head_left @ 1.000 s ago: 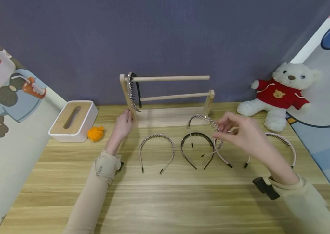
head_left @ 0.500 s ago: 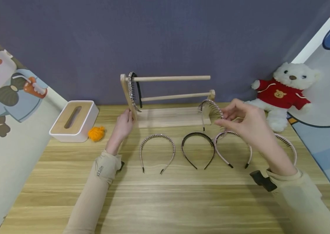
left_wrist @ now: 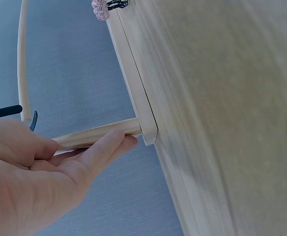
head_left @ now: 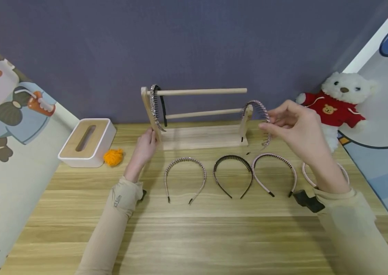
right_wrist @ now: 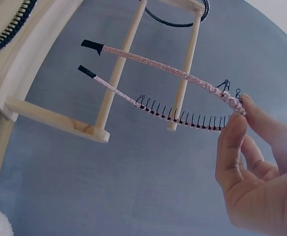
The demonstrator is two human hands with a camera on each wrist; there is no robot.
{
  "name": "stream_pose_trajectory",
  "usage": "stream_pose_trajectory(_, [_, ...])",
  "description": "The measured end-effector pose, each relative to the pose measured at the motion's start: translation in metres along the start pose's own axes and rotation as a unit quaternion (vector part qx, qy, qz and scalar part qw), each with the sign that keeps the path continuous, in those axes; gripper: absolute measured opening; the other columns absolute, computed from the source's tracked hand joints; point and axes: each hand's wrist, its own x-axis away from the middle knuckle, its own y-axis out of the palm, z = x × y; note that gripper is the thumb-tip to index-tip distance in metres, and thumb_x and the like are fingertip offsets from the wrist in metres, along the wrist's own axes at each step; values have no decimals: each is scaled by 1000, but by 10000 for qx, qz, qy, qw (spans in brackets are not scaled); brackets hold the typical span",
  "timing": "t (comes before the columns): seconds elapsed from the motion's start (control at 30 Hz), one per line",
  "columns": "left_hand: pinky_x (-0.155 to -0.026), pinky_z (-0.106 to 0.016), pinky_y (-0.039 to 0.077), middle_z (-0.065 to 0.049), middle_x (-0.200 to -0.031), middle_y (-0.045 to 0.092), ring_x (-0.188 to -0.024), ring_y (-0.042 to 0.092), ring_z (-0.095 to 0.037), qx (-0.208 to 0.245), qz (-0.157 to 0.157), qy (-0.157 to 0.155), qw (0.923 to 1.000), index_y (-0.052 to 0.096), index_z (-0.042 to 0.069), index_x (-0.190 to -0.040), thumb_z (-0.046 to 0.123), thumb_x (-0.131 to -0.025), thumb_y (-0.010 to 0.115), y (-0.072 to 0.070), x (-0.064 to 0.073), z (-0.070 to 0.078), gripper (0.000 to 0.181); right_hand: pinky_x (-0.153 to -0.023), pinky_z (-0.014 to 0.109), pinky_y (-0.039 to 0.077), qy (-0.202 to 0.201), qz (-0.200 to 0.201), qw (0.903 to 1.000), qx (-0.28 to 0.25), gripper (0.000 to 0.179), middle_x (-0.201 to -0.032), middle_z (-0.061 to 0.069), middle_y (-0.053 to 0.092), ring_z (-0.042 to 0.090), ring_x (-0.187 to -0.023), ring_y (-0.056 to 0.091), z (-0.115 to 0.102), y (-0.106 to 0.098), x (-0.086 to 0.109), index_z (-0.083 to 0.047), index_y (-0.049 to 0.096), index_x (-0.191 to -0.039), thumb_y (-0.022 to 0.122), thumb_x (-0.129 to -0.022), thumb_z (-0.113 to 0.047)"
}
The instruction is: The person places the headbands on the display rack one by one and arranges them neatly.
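Note:
Between thumb and fingers, my right hand [head_left: 298, 130] pinches a pink toothed headband [right_wrist: 158, 65] by its curved top. In the head view this headband is up off the table, overlapping the right post of a wooden two-bar rack [head_left: 200, 136]. Its two black-tipped ends point toward the rack in the right wrist view. My left hand [head_left: 145, 146] grips the rack's left post [left_wrist: 94, 133] low down, near the base. At the left end of the upper bar [head_left: 202, 92] hangs a sparkly black-toothed headband [head_left: 153, 103]. That bar's right end is free.
Along the table lie a pinkish beaded headband [head_left: 185, 159], a black one [head_left: 232, 157] and two pink ones [head_left: 273, 155], the rightmost partly behind my right forearm. A tissue box [head_left: 87, 143] and orange pompom [head_left: 113, 157] stand left, a teddy bear [head_left: 333, 110] right.
My right hand has lifted the pink headband up and away from the table, toward the rack's right end. The left hand has kept its grip on the post.

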Motion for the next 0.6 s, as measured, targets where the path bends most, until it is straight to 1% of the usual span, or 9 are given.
stream_pose_trajectory(0.13, [-63,-35,43,-14,-86,56,-72,49,-25,121,-70,-47,9999,58,-10,-123,12,-118,32,0,1,1,34,-62,15,49,-5,169,9998,112,26,-84,-15,69,-1,-70,67,-1,-3,-5,-1,74,-106,91,-88,-7])
stream_pose_trajectory(0.23, [-61,-34,43,-15,-87,56,-71,49,-24,191,-91,-40,9998,57,-12,-127,12,-118,32,-1,1,1,36,-62,16,47,21,239,9996,129,27,-84,-16,68,-1,-69,67,-1,-5,-8,-1,74,-107,91,-88,-9])
stream_pose_trajectory(0.43, [-64,-36,43,-13,-85,55,-73,50,-26,91,-33,-43,9999,57,-10,-122,11,-117,33,-1,1,1,33,-64,22,41,29,272,9996,60,27,-83,-16,70,2,-62,68,1,-7,-14,-1,73,-109,89,-91,-11])
stream_pose_trajectory(0.6, [-64,-37,44,-13,-85,55,-72,51,-26,73,-38,-26,10000,57,-10,-121,11,-117,33,-1,1,2,32,-62,20,41,-21,449,9989,153,27,-82,-20,69,-1,-62,67,2,-8,-18,0,74,-109,90,-90,-12])
